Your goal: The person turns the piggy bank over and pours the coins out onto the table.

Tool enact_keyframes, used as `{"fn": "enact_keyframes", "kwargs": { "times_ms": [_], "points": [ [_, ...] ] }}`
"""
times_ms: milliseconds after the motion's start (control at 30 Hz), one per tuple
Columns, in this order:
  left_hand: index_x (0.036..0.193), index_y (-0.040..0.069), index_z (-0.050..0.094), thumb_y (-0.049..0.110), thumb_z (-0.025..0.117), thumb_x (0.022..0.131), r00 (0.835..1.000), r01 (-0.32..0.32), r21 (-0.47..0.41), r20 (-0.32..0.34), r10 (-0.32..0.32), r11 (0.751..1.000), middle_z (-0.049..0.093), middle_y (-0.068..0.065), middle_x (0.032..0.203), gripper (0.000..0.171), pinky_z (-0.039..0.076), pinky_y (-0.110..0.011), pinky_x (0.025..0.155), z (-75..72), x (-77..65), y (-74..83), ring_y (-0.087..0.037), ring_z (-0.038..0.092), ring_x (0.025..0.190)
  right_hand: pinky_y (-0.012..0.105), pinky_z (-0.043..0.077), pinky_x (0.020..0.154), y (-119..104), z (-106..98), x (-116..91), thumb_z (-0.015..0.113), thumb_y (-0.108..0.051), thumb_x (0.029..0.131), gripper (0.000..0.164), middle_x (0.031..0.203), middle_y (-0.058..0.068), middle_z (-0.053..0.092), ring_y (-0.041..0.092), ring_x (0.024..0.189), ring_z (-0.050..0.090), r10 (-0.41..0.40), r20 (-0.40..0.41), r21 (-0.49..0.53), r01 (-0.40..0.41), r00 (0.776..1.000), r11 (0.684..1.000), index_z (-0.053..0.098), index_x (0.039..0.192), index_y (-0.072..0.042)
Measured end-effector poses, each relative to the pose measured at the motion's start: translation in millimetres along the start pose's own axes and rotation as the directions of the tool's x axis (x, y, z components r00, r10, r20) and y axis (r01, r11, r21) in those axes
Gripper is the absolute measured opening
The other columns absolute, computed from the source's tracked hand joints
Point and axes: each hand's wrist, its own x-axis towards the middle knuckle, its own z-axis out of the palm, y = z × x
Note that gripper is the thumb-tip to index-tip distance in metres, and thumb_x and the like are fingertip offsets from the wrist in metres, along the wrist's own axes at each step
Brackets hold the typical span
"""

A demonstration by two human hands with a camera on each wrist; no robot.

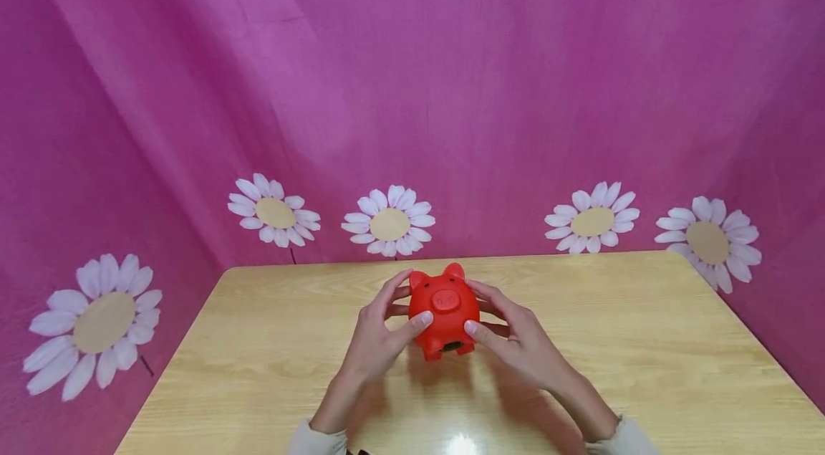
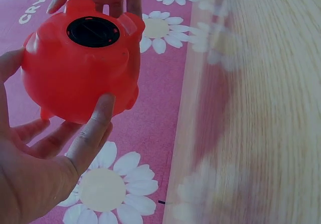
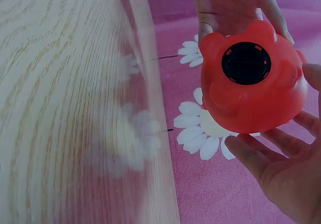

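Observation:
A red piggy bank [image 1: 445, 322] is held up between both hands over the table, its snout turned toward me. My left hand [image 1: 377, 337] grips its left side, thumb on the front and fingers round the back. On the other side my right hand [image 1: 525, 344] grips it the same way. Both wrist views show the underside of the piggy bank [image 2: 75, 83], with stubby feet and a round black plug [image 3: 246, 63] in its belly. Parts of the fingers behind the body are hidden.
A light wood-grain table [image 1: 277, 355] lies under the hands, with a bright glare spot near its front edge. Pink cloth [image 1: 451, 97] printed with white daisies [image 1: 388, 224] hangs behind the table and along both sides.

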Motion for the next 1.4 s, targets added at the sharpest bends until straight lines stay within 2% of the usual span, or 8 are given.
{"fn": "enact_keyframes", "kwargs": {
  "times_ms": [200, 300, 567, 800, 967, 1133, 1267, 1400],
  "points": [
    [0.159, 0.028, 0.051, 0.037, 0.079, 0.093, 1.000, 0.009, -0.020, -0.003, -0.009, 1.000, 0.067, -0.013, 0.145, 0.073, 0.069, -0.040, 0.079, -2.7, 5.1, 0.7, -0.029, 0.072, 0.116, 0.041, 0.065, 0.098, -3.9, -2.6, 5.3, 0.076, -0.021, 0.100, 0.068, 0.155, 0.013, 0.060, 0.043, 0.136, 0.064, 0.011, 0.025, 0.021, -0.011, 1.000, 1.000, 0.047, 0.161, -0.025],
    [0.159, 0.030, 0.050, 0.037, 0.079, 0.093, 1.000, 0.031, -0.026, 0.006, -0.030, 0.999, 0.066, -0.012, 0.145, 0.073, 0.069, -0.041, 0.079, -2.1, 4.1, -0.2, -0.029, 0.071, 0.116, 0.040, 0.065, 0.098, -4.2, -1.1, 3.3, 0.079, -0.023, 0.098, 0.072, 0.156, 0.010, 0.060, 0.041, 0.136, 0.065, 0.045, 0.020, 0.024, -0.045, 0.999, 0.999, 0.047, 0.161, -0.029],
    [0.159, 0.027, 0.050, 0.036, 0.078, 0.095, 0.996, 0.080, -0.077, 0.049, -0.077, 0.994, 0.068, -0.013, 0.144, 0.070, 0.069, -0.046, 0.075, 1.2, -2.1, -0.6, -0.027, 0.072, 0.109, 0.040, 0.066, 0.095, -3.3, 0.8, -4.7, 0.083, -0.022, 0.094, 0.077, 0.156, 0.011, 0.059, 0.043, 0.134, 0.066, 0.062, 0.017, 0.034, -0.062, 0.998, 0.997, 0.047, 0.161, -0.029],
    [0.160, 0.026, 0.048, 0.041, 0.077, 0.096, 0.993, 0.107, -0.057, 0.051, -0.104, 0.993, 0.068, -0.013, 0.144, 0.072, 0.069, -0.047, 0.076, 0.4, -0.5, 1.2, -0.025, 0.073, 0.107, 0.039, 0.067, 0.091, -5.8, 0.2, -2.1, 0.085, -0.022, 0.093, 0.077, 0.157, 0.012, 0.058, 0.044, 0.131, 0.067, 0.075, 0.018, 0.044, -0.076, 0.997, 0.996, 0.048, 0.161, -0.027],
    [0.161, 0.025, 0.048, 0.042, 0.075, 0.097, 0.995, 0.093, -0.050, 0.049, -0.091, 0.994, 0.069, -0.012, 0.141, 0.071, 0.069, -0.048, 0.076, -0.4, 1.6, 3.2, -0.025, 0.073, 0.106, 0.038, 0.067, 0.091, -6.9, -0.2, 1.2, 0.086, -0.022, 0.092, 0.075, 0.154, 0.010, 0.061, 0.041, 0.128, 0.070, 0.094, -0.003, 0.043, -0.094, 0.996, 0.995, 0.052, 0.158, -0.028],
    [0.161, 0.024, 0.048, 0.040, 0.076, 0.096, 0.996, 0.076, -0.049, 0.046, -0.074, 0.996, 0.067, -0.011, 0.143, 0.072, 0.069, -0.045, 0.077, 0.1, 0.9, 4.0, -0.027, 0.072, 0.113, 0.037, 0.067, 0.091, -4.7, -1.0, 1.6, 0.082, -0.020, 0.095, 0.069, 0.151, 0.016, 0.063, 0.041, 0.125, 0.071, 0.081, -0.013, 0.042, -0.081, 0.997, 0.996, 0.053, 0.158, -0.022],
    [0.161, 0.024, 0.049, 0.035, 0.078, 0.094, 0.999, 0.012, -0.038, 0.048, -0.010, 0.999, 0.062, -0.009, 0.147, 0.074, 0.069, -0.040, 0.082, -0.6, 0.5, 4.7, -0.032, 0.069, 0.121, 0.036, 0.067, 0.089, -3.2, -2.2, 1.5, 0.078, -0.019, 0.099, 0.063, 0.150, 0.020, 0.063, 0.043, 0.123, 0.072, 0.076, -0.028, 0.046, -0.075, 0.997, 0.996, 0.054, 0.156, -0.018],
    [0.160, 0.024, 0.049, 0.029, 0.079, 0.092, 0.993, -0.064, -0.052, 0.093, 0.069, 0.997, 0.054, -0.009, 0.154, 0.075, 0.068, -0.037, 0.083, -1.7, -0.3, 5.3, -0.038, 0.063, 0.131, 0.038, 0.067, 0.090, -3.1, -4.3, 1.1, 0.076, -0.016, 0.100, 0.061, 0.150, 0.023, 0.063, 0.045, 0.121, 0.072, 0.068, -0.040, 0.057, -0.065, 0.997, 0.996, 0.054, 0.156, -0.015]
  ]
}}
